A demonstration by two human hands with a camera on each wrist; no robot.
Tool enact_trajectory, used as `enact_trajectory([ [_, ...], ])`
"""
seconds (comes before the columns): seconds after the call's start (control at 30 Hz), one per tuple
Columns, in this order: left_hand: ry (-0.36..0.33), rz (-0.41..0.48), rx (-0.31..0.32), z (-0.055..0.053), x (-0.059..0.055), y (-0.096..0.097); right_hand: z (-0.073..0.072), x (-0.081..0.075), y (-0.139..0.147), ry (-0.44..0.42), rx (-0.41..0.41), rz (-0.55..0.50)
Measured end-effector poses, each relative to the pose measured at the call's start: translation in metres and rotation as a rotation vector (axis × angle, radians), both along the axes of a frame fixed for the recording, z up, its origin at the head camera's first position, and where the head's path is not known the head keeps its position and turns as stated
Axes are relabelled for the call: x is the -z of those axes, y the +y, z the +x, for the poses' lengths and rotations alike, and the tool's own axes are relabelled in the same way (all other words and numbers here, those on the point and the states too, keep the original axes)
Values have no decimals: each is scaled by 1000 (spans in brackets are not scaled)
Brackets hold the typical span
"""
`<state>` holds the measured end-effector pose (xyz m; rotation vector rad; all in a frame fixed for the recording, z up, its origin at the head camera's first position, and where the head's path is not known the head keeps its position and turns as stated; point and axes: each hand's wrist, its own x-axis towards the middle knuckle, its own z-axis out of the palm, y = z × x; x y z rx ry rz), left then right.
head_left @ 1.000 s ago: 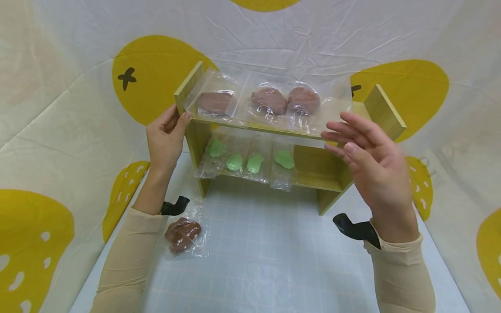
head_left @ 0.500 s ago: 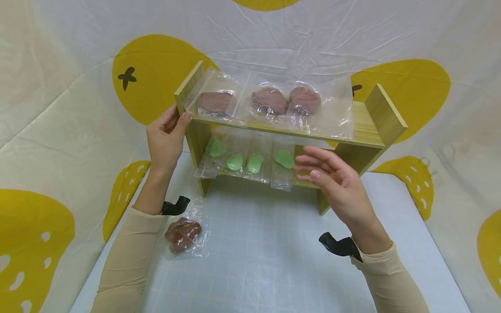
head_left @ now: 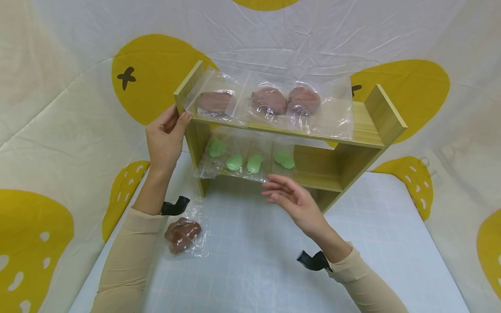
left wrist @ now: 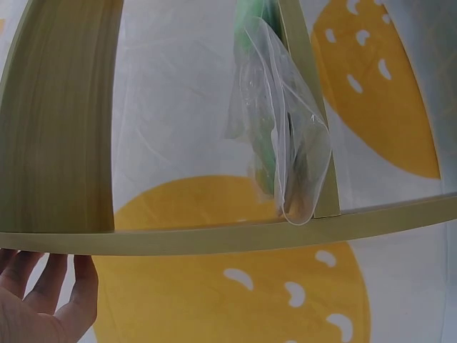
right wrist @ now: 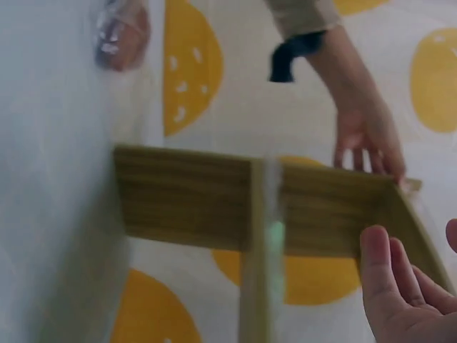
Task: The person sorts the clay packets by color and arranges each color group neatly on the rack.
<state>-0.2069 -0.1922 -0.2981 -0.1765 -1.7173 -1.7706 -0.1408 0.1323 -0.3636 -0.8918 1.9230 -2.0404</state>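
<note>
At the left end of a wooden two-tier shelf, my left hand holds the side panel near its top; the thumb is at the front edge, the fingers against the outer side. My right hand hovers before the lower tier, fingers extended, holding nothing; contact with a bag edge there cannot be told. Clear plastic bags with flat brown lumps lie side by side on the upper tier. Bags with pale green pieces line the lower tier, their edges overhanging the front. Another bagged brown lump rests on the table.
A pale checked cloth covers the table. Behind the shelf hangs a white fabric backdrop with yellow shapes. The shelf's right side panel rises above the upper tier. Black mounts sit on both wrists.
My right hand has moved down and left, from beside the upper tier's right end to in front of the lower tier's bags. The left hand, shelf and bags have stayed put.
</note>
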Motion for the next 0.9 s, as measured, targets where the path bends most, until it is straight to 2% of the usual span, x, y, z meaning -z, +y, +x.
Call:
enact_trajectory([
  [0.2,-13,-11,-6,0,1,0,2,25,-19,-1,18,90],
  [0.47,-19,-17,-14,-1,1,-2,-7,64,-42,-42,-31,199],
  [0.7,-5,2,6,-1,0,0,-17,102,-65,-112,-58,198],
  [0.9,-4,-6,2,-1,0,-1,-22,120,-81,-215,-62,194],
])
